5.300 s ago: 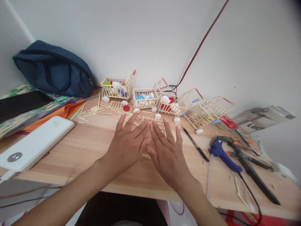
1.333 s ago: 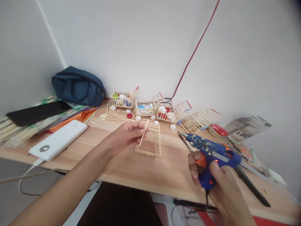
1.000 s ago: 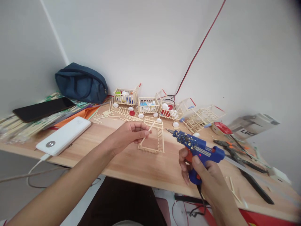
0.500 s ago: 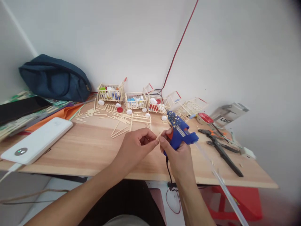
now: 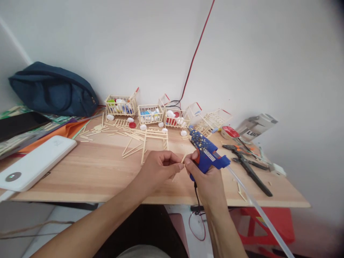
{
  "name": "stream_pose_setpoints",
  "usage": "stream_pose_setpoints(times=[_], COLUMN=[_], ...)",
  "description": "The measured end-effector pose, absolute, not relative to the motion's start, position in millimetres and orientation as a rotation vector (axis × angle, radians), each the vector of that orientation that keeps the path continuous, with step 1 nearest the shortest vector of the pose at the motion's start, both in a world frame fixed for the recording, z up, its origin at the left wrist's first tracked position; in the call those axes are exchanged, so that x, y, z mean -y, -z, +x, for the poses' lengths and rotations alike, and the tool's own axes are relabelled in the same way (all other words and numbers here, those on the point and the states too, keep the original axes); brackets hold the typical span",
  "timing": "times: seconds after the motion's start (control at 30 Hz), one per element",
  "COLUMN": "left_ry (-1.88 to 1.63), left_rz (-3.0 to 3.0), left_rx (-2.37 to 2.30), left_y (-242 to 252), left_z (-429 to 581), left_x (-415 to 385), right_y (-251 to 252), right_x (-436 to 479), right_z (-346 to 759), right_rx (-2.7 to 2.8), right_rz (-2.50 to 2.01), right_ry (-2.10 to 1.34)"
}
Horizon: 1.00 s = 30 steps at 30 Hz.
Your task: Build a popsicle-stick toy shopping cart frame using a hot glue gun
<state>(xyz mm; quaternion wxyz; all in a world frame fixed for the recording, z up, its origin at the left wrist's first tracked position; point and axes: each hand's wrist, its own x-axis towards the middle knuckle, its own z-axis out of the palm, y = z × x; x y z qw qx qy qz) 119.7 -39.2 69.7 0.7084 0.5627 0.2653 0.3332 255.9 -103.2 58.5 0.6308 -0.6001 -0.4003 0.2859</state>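
My left hand (image 5: 163,165) pinches a short thin wooden stick (image 5: 183,158) between thumb and fingertips. Wrapped round the handle of a blue glue gun (image 5: 205,152) is my right hand (image 5: 205,173), whose thumb tip is close to the stick; whether it touches I cannot tell. A long clear glue stick (image 5: 258,208) runs out of the gun's back, and its nozzle points away toward the wall. Just beyond my left hand lies a frame of joined sticks (image 5: 156,134) on the table. Loose wooden sticks (image 5: 131,135) are scattered to its left.
Several small stick-built carts (image 5: 150,114) line the wall, some filled with coloured pieces. Left are a blue bag (image 5: 53,89), a phone (image 5: 21,125) and a white power bank (image 5: 37,163). Right are black-handled pliers (image 5: 252,173), a red-topped bowl (image 5: 229,132) and a box (image 5: 256,127).
The view has shifted slightly, so the table things appear further left. Both hands stay close together; the stick in my left hand now stands steeper.
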Motion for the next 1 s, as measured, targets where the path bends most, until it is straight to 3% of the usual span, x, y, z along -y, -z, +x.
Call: stream_pose_setpoints(times=[0.3, 0.67, 1.0], left_ry=[-0.581, -0.306, -0.542], left_rz=[1.018, 0.809, 0.783], left_rx=[-0.476, -0.314, -0.543], left_y=[-67.2, -64.6, -61.9], left_z=[119.9, 115.6, 125.4], left_x=[36.6, 35.2, 53.6], right_y=[-60.2, -64.1, -46.0], right_x=[111.3, 120.0, 109.8], right_z=[257.3, 260.7, 245.5], right_rx=[0.950, 1.036, 0.889], right_rz=[-1.501, -1.365, -1.714], right_ry=[-0.558, -0.695, -0.233])
